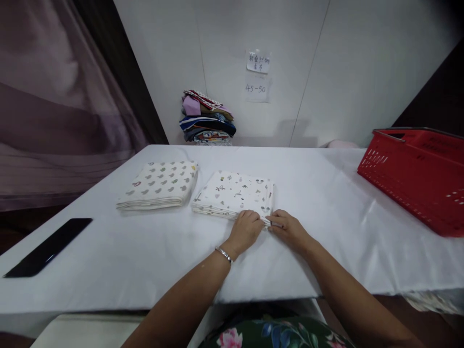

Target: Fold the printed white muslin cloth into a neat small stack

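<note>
A folded white cloth (234, 193) printed with small plants and shapes lies flat in the middle of the table. My left hand (248, 226) has its fingers curled over the cloth's front edge, near the right corner. Just beside it, my right hand (288, 229) pinches that same front right corner between thumb and fingers. To the left, a second folded white cloth (161, 183) with grey prints rests apart from the first; neither hand touches it.
A red plastic basket (416, 179) stands at the table's right side. On the left lies a flat black object (49, 249). A pile of folded fabrics (207, 118) sits behind the white-covered table (119, 266), below paper notes (258, 75) on the wall.
</note>
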{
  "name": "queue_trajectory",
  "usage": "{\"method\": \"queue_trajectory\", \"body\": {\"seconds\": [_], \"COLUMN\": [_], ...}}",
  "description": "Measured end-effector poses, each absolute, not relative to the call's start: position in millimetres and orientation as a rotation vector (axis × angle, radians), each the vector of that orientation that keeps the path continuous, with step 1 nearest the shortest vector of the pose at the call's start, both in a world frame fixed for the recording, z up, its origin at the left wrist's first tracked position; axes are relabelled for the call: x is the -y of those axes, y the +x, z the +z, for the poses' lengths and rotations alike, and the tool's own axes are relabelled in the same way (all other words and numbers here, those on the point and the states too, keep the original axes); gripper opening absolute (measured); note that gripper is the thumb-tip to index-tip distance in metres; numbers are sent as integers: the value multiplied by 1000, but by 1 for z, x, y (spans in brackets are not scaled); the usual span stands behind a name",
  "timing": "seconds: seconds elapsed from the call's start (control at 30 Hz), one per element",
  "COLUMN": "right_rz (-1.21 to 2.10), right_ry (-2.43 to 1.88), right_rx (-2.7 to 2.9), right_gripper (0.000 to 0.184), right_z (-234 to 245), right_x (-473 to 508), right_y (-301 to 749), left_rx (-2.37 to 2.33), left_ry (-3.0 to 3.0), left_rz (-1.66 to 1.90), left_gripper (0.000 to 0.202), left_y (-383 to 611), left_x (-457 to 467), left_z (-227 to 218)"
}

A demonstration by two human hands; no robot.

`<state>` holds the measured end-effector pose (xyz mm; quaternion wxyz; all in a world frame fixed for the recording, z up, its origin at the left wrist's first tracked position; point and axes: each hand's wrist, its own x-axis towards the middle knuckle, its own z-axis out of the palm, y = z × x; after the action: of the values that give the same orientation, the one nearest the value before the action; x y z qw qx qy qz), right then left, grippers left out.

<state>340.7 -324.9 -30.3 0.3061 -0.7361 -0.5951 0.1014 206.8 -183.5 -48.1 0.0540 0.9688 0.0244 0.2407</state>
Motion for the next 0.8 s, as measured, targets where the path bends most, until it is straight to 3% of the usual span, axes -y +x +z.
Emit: {"method": "queue_trajectory", "body": {"seconds": [0.2, 0.43, 0.8], "right_rz": [270, 183, -76], "right_ry": [-1914, -2024, -2086], "right_rx": [1532, 1591, 1642], "right_gripper": [27, 44, 31], "right_z": [-38, -41, -48], "right_x": [324, 326, 322], "right_y": [343, 336, 334], "left_rx": [-70, -72, -100], "left_ry": [2942, 2962, 2880], "left_rz": [721, 704, 700], "left_gripper": [17, 17, 13], "left_y": [206, 206, 203], "left_x": [183, 183, 180], "left_z": [-47, -49, -47]}}
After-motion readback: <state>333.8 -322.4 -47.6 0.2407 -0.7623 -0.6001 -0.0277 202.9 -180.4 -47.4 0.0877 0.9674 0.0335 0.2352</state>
